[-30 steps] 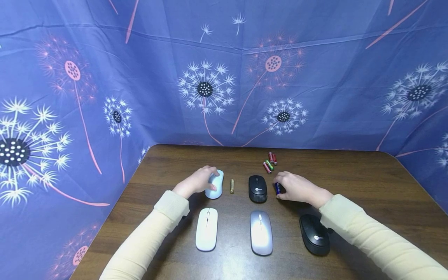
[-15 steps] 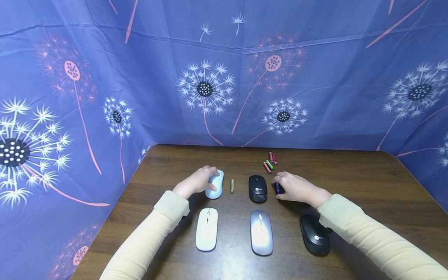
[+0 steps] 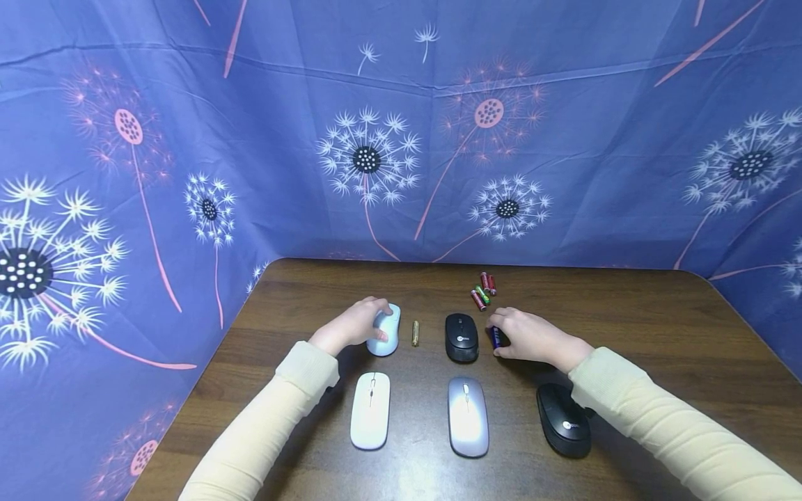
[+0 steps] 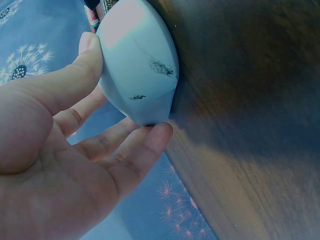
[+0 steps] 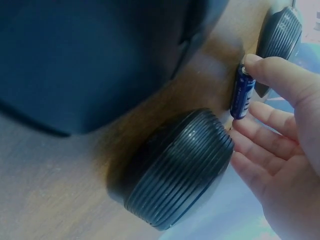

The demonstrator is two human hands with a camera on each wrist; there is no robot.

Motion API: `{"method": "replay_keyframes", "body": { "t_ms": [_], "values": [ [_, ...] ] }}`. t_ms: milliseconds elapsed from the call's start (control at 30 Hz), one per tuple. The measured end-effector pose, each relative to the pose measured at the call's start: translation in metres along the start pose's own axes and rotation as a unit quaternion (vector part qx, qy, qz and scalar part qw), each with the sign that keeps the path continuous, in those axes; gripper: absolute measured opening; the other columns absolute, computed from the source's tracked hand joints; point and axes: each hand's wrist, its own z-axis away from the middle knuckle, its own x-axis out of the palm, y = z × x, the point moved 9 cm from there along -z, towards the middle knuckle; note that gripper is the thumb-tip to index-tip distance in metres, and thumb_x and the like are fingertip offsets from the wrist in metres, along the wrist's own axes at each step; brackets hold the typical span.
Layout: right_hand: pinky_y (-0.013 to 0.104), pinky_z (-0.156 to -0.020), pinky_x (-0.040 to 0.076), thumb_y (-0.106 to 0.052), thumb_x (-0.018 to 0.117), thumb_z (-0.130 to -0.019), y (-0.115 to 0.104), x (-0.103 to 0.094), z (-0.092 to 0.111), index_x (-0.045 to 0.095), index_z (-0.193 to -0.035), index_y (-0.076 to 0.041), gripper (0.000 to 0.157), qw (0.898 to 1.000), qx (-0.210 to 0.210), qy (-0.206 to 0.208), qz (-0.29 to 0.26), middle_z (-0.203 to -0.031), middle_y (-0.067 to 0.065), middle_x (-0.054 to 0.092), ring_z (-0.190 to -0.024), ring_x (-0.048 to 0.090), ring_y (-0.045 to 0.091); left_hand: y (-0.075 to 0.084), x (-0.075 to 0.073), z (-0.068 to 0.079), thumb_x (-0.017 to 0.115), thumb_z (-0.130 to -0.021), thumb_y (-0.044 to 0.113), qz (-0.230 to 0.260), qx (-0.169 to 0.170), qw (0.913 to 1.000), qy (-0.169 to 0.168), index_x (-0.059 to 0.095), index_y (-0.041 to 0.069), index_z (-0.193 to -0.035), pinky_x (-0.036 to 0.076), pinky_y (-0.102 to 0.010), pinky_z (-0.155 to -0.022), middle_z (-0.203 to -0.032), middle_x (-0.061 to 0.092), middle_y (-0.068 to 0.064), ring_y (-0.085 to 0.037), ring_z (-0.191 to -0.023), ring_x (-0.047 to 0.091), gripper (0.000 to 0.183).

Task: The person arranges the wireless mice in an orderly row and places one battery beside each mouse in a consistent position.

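Observation:
My left hand (image 3: 358,323) grips a pale blue computer mouse (image 3: 386,330) that rests on the table. The left wrist view shows the thumb on one side of this mouse (image 4: 137,60) and fingertips at its end. A blue battery (image 3: 497,338) is pinched between thumb and finger of my right hand (image 3: 532,336). In the right wrist view the battery (image 5: 242,95) stands just above a black ridged mouse (image 5: 182,170), near the other fingertips. From the head this mouse is mostly hidden under the hand. A gold battery (image 3: 415,333) lies right of the pale blue mouse.
Between the hands sits a black mouse (image 3: 461,337). A white mouse (image 3: 370,410), a grey mouse (image 3: 468,417) and another black mouse (image 3: 564,421) form a nearer row. Behind lie red batteries (image 3: 479,300) and a green one (image 3: 482,294). A blue patterned cloth (image 3: 401,229) borders the table.
My right hand has shifted very slightly left with the blue battery. The left hand and the mice look unmoved.

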Motion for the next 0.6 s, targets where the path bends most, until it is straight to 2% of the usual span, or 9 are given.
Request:
{"method": "replay_keyframes", "body": {
  "t_ms": [367, 600],
  "values": [
    [0.04, -0.077, 0.055, -0.023, 0.081, -0.072, 0.0002, 0.0008, 0.0001, 0.065, -0.107, -0.004, 0.043, 1.0, 0.008, -0.008, -0.001, -0.099, 0.009, 0.062, -0.09, 0.063, 0.023, 0.0007, -0.0011, 0.0003, 0.076, -0.078, 0.018, -0.003, 0.004, 1.0, 0.0, 0.058, 0.008, -0.121, 0.043, -0.04, -0.099, -0.13, 0.053, -0.015, -0.03, -0.121, 0.05, 0.048],
    [0.039, -0.077, 0.055, -0.023, 0.081, -0.073, -0.0013, -0.0011, 0.0002, 0.065, -0.106, -0.004, 0.042, 1.0, -0.001, -0.002, -0.006, -0.1, 0.01, 0.063, -0.09, 0.063, 0.023, 0.0009, -0.0008, 0.001, 0.076, -0.078, 0.018, -0.002, -0.001, 1.0, -0.002, 0.058, 0.008, -0.122, 0.043, -0.04, -0.1, -0.13, 0.053, -0.014, -0.029, -0.122, 0.049, 0.049]
  ]
}}
